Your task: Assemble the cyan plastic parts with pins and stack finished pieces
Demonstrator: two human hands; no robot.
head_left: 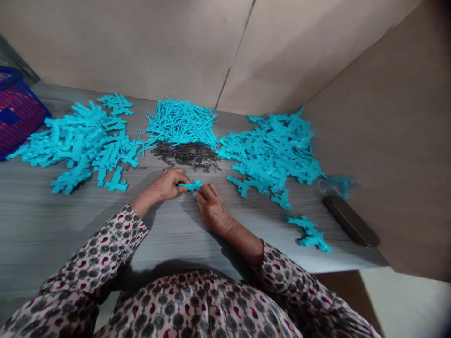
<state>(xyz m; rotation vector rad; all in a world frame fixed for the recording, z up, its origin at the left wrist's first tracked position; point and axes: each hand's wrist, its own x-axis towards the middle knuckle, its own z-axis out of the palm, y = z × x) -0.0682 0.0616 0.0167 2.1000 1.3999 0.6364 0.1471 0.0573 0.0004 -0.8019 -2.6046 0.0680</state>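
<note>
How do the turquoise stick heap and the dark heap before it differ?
The stick heap is bright turquoise; the dark heap is grey-black. The stick heap holds long thin pieces, fanned out; the dark heap holds far shorter bits. The stick heap lies farther back, the dark heap nearer the turquoise piece pinched by the left hand and right hand. Both are loose heaps, touching, on the table.

A grey table [42, 225] stood between beige cardboard walls [141, 42]. On its left lay a wide pile of turquoise plastic pieces [81, 141], and a similar pile [275, 150] lay on the right. Between them was a heap of thin turquoise sticks [179, 124], with small dark parts [188, 155] just in front of it. A blue and red basket [16, 112] stood at the far left, a dark flat case [348, 220] near the right edge.
</note>
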